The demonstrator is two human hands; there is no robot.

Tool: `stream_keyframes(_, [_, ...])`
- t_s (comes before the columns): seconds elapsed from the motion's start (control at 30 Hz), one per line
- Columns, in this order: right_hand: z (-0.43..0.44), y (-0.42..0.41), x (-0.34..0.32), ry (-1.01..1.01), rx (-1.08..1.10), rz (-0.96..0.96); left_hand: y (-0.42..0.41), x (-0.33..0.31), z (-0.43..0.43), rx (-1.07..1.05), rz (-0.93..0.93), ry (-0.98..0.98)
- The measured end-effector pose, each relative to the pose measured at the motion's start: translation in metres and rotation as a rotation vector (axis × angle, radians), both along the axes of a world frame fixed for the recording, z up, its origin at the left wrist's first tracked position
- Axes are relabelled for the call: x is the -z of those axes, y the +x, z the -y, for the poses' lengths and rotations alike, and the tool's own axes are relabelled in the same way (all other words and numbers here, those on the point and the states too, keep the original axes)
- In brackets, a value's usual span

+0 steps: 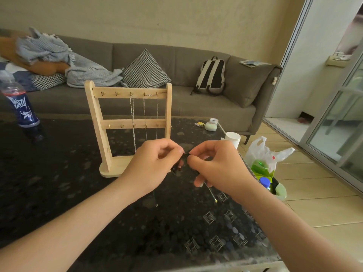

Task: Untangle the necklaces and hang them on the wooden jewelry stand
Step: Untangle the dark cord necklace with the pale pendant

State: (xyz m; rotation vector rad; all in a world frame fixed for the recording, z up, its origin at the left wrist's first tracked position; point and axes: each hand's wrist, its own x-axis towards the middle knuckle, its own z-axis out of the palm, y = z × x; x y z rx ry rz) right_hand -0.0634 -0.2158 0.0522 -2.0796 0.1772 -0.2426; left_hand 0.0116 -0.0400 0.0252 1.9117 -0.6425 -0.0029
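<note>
Dark tangled necklace (pixel 179 163), held just above the black table (pixel 68 183), in front of the wooden jewelry stand (pixel 96 122). My left hand (pixel 151 163) pinches one side of the knot and my right hand (pixel 218 163) the other, apparently so I can tease the strands apart in mid-air. Silver chains (pixel 145 114) hang from the upper hooks, their lower ends hidden behind my left hand. My fingers cover most of the knot, so I cannot tell how many necklaces it holds. A pale strand (pixel 211 191) trails below my right hand.
</note>
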Motion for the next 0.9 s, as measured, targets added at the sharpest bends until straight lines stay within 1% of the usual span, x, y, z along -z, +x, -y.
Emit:
stream_keyframes(0.13, [0.001,0.000,0.001,-0.047,-0.005,0.022,0.002,0.000,-0.002,0.052,0.131,0.095])
stream_keyframes(0.23, [0.002,0.000,0.001,-0.050,-0.030,0.022,-0.001,-0.002,-0.002,0.070,0.156,0.101])
stream_keyframes(0.43, [0.004,0.002,0.004,-0.002,-0.062,0.027,-0.002,-0.003,-0.002,-0.036,0.284,0.123])
stream_keyframes(0.6, [0.008,0.005,0.008,-0.085,-0.078,0.051,-0.003,-0.003,-0.002,-0.050,0.277,0.163])
stream_keyframes(0.73, [0.010,0.008,0.011,-0.213,-0.093,0.104,-0.004,-0.003,0.000,-0.097,0.174,0.135])
stream_keyframes(0.83, [0.009,0.011,0.013,-0.234,-0.077,0.100,-0.004,-0.003,0.002,-0.116,0.082,0.093])
stream_keyframes(0.9, [0.008,0.013,0.014,-0.219,-0.073,0.087,-0.004,-0.003,0.002,-0.120,0.089,0.089])
